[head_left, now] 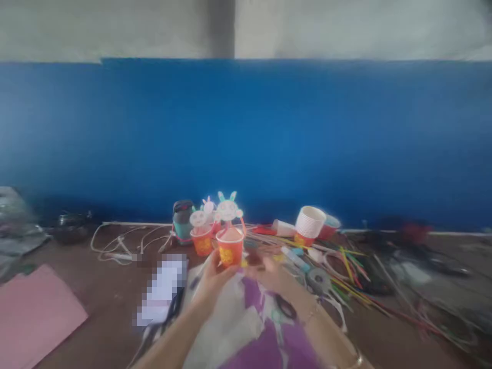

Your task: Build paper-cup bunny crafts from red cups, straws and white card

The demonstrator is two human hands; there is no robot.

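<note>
While my left hand [213,279] is closed on the lower side of the front cup [229,252], just below the centre of the frame, my right hand [271,271] is near its base on the other side; motion blur there, so I cannot tell whether those fingers are spread or pressed together. Progress, judged from how things lie: the front cup stands upright, with a rabbit-like figure [227,209] rising above its rim, pale face and green-tinted ears in place, so I log this one as largely built. Just left of it, a second cup [201,242] carries a similar figure [198,219], and a pinkish figure [208,206] shows behind the pair, its lower part hidden; I count these as near-complete too. Unused stock, by my reading: the cup stack [309,221] right of centre, plus loose coloured strips [351,292] and a roll of tape [319,279] in the lower right. Whether the front cup lacks any part, I cannot tell. Labels: the front and second cups are red with yellow marks that could be printed characters, too smeared to read. The phone-like rectangle [163,289] at lower left of centre is pixelated, no text recoverable. The pink sheet [40,318] in the lower left corner shows no writing. Brands: none legible anywhere in the frame
</note>
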